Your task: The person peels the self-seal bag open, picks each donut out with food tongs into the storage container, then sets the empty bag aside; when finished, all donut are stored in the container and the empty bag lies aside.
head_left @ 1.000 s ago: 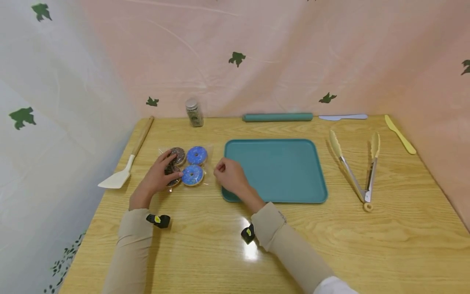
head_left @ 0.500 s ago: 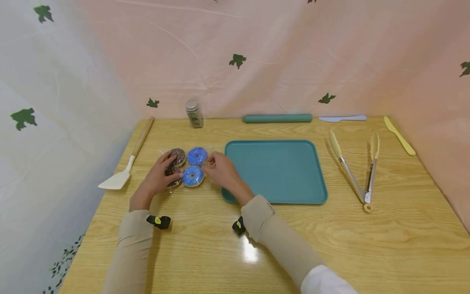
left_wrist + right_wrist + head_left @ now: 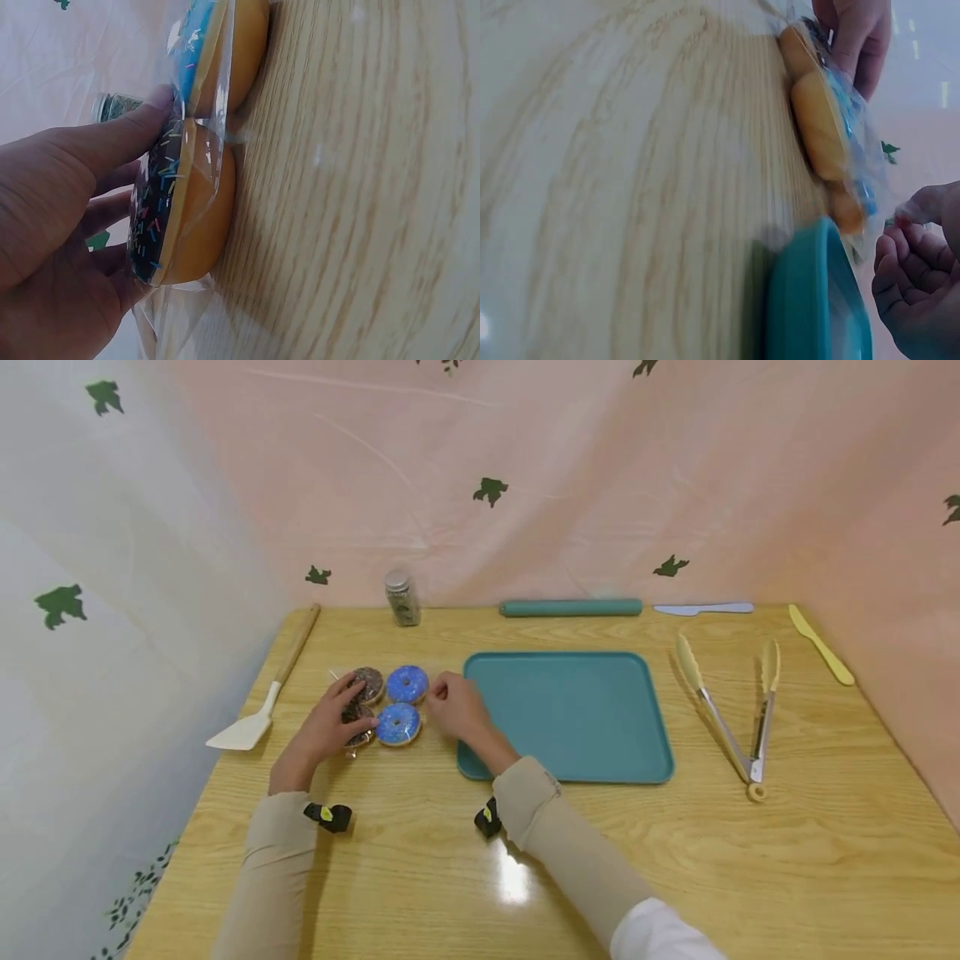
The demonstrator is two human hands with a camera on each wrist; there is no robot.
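Note:
Two dark-frosted donuts with sprinkles (image 3: 369,684) and two blue-frosted donuts (image 3: 398,724) lie in a clear plastic bag (image 3: 870,142) on the table, left of the tray. My left hand (image 3: 326,724) rests over the dark pair, its fingers spread and its thumb near the closer blue donut. In the left wrist view, the thumb touches the top of the bag between a dark donut (image 3: 161,199) and a blue one. At the bag's right edge, my right hand (image 3: 454,706) pinches the plastic between thumb and forefinger, beside the tray's left rim.
A teal tray (image 3: 570,718) lies right of the hands, with tongs (image 3: 756,768) beyond it. At the left lies a spatula (image 3: 251,727). Along the back are a spice jar (image 3: 403,600), a teal rolling pin (image 3: 570,608), a lavender knife (image 3: 703,609) and a yellow knife (image 3: 821,647).
My right hand moved left from the tray's edge to the bag, then drew slightly back to the right. My left hand stayed on the dark donuts.

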